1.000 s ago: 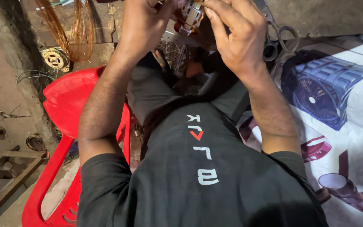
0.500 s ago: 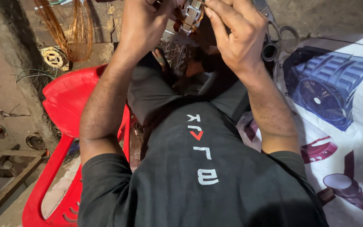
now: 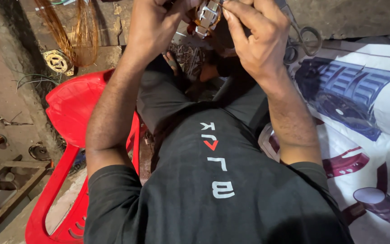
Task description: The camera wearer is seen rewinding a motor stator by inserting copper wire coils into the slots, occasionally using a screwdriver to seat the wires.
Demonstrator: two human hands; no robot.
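Winding work calls for a firm pinch and short wire pulls. Small motor core [image 3: 207, 16] sits at twelve o'clock, at the top edge. Left hand [image 3: 152, 25] is closed about it; right hand [image 3: 258, 38] curls fingers onto its right side, forearms raised. Scissors [image 3: 301, 38] lie at one o'clock.

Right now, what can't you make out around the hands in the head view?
- Small metal part with copper winding: top cut off by the frame edge, sides covered by fingers; its full shape is unclear.
- Left hand: fingertips cut off at the top edge.
- Right hand: grip hidden behind its own fingers.
- Scissors: blades hidden behind the right hand.
- Copper wire coil: upper part leaves the frame.
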